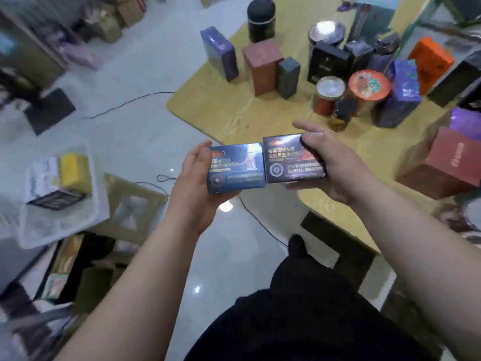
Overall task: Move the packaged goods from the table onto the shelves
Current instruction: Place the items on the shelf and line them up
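Note:
My left hand [194, 183] holds a blue printed box [235, 168] from its left side and underneath. My right hand [335, 165] grips a dark box with a red patch [291, 158], thumb over its top right corner. The two boxes touch side by side in the air, just off the near left corner of the yellow wooden table [221, 108]. On the table stand several more packaged goods: a blue box [220, 53], a brown-red box [263, 66], a grey box [287, 76], jars and cans [329, 95]. No shelf is clearly visible.
A black cable [130, 102] runs across the pale tiled floor. At left stands a clear bin [52, 220] holding a yellow box, beside a cardboard piece [132, 204] and other boxes. A dark red box [453, 157] sits at the table's right. My dark-clothed legs are below.

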